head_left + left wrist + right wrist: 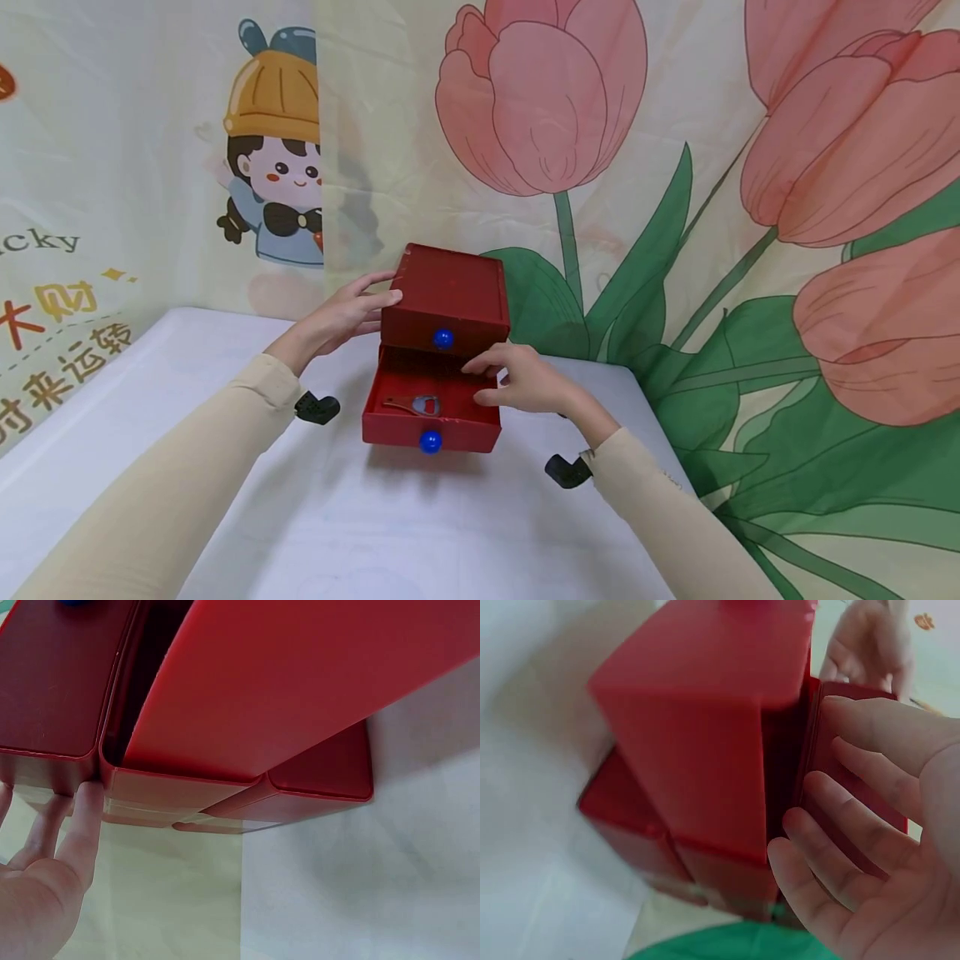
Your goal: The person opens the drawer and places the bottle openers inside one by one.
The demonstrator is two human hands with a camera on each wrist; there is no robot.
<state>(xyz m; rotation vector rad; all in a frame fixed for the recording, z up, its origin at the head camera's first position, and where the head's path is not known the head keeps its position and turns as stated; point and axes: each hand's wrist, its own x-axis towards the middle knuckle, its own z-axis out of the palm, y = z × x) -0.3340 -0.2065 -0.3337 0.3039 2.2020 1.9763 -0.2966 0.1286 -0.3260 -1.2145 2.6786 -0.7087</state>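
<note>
Across the middle of the white-covered table (337, 517) stands a dark red box-shaped cabinet (453, 283), its upper front fitted with a round, shiny blue knob (443, 338). Below that, a shallow red drawer (393, 431) is drawn out toward the near side, with a matching blue knob (431, 442) at its front. Inside this drawer, left of centre and close to the front wall, lies a small bottle opener (412, 406) with a brown handle pointing left and a metal loop head to the right; neither hand touches it. At the cabinet's left side, the left hand (337, 321) rests with extended fingers against the wall and the thumb by the top edge, released rather than clenched. Over the drawer's right part, the right hand (528, 379) hangs with loose, slightly bent fingers, grasping nothing; whether its fingertips touch the red surface I cannot tell. Both arms wear beige sleeves (172, 492). On the far side hangs a printed cloth backdrop (405, 125) with large pink tulips.
</note>
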